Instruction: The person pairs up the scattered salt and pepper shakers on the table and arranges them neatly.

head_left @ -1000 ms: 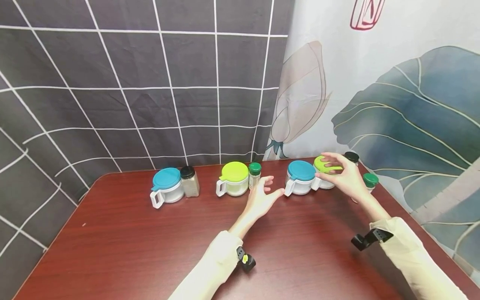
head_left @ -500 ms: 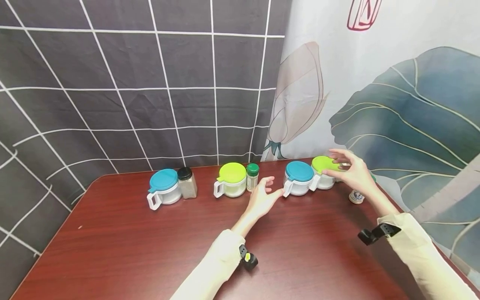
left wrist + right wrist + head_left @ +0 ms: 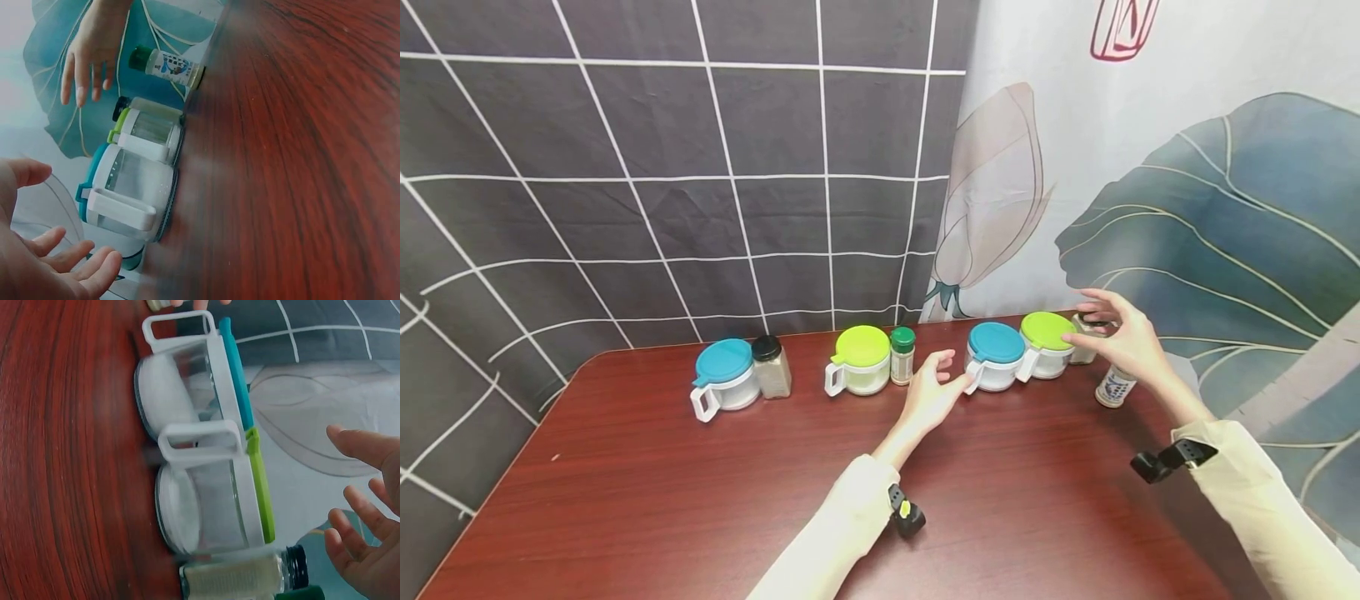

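My left hand [image 3: 931, 392] hovers with spread, lightly bent fingers in front of the green-capped shaker [image 3: 902, 357]. Its thumb tip overlaps the handle of a blue-lidded seasoning jar [image 3: 996, 367] in the head view; the left wrist view shows a gap between them. My right hand [image 3: 1123, 342] is above the table with thumb and fingers apart, holding nothing. Below its fingers stand a lime-lidded seasoning jar [image 3: 1048, 358] and a partly hidden black-capped shaker [image 3: 1084, 350]. Under the palm, a green-capped shaker [image 3: 169, 66] with a blue-patterned label stands upright. White contents show inside both jars [image 3: 165, 394].
Farther left along the back edge stand another lime-lidded jar [image 3: 861, 362], a black-capped shaker [image 3: 772, 367] and another blue-lidded jar [image 3: 725, 375]. A dark grid-patterned curtain [image 3: 662, 167] and a floral curtain [image 3: 1150, 167] hang behind the reddish-brown table [image 3: 737, 500].
My right hand has drawn rightward off the lime lid, uncovering more of that jar and the patterned shaker. My left hand has stayed nearly in place, while the head view has shifted slightly.
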Motion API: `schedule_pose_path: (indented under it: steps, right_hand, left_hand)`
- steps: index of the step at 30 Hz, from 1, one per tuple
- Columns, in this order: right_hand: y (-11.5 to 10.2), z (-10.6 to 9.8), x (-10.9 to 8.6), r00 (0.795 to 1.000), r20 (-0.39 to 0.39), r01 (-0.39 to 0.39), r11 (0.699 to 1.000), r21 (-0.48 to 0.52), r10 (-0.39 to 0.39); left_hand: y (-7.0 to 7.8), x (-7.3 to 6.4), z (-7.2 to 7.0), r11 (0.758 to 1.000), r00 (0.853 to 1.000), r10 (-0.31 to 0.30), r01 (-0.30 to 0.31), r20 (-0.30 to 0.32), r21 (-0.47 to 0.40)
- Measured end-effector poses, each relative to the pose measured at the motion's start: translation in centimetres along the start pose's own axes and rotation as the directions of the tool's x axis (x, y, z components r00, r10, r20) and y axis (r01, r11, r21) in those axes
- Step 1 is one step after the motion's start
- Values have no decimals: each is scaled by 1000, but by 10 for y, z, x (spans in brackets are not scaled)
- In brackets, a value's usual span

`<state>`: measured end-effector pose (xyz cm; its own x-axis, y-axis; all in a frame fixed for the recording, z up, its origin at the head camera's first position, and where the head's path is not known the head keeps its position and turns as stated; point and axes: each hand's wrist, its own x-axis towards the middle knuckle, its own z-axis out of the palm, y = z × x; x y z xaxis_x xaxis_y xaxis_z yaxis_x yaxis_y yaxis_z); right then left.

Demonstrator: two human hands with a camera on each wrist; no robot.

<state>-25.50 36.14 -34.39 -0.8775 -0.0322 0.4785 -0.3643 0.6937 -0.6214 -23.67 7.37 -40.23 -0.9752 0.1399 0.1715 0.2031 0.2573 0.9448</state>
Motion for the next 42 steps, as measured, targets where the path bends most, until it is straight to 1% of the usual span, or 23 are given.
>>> schedule_pose_path:
  steps: [6,9,11,17,26,33,37,39,42]
  right_hand:
    - [8,-7,0,999,-6,-36,999,-21,36]
    - [11,-10,0,998,-3,-68,997,-23,68]
    - [14,-11,1,997,-7,-79,997,-19,79]
    - [23,-14,3,996,-21,-87,996,-32,87]
    - [34,-21,8,989,11,-148,988,-46,148]
    - [40,-23,12,972,58,-223,973,-60,226]
    - [46,-26,15,968,90,-223,969,-109,233]
    - [49,-28,17,967,107,-217,969,-119,230]
    - [53,-32,20,962,142,-218,970,-111,232]
  left_hand:
    - [1,2,9,993,997,42,-48,-63,-110]
    - [1,4,13,990,996,47,-57,-80,-131]
    - [0,5,15,991,995,44,-54,-85,-121]
    - [-2,10,18,998,996,5,-11,-84,-69]
    - [-7,11,22,999,994,-31,27,-101,-46]
    - [-7,12,25,997,994,-54,49,-97,-55]
    - [-5,12,26,997,994,-71,67,-85,-49]
    - [-4,12,27,997,994,-73,70,-78,-37]
    - [-3,12,28,995,993,-93,90,-69,-44]
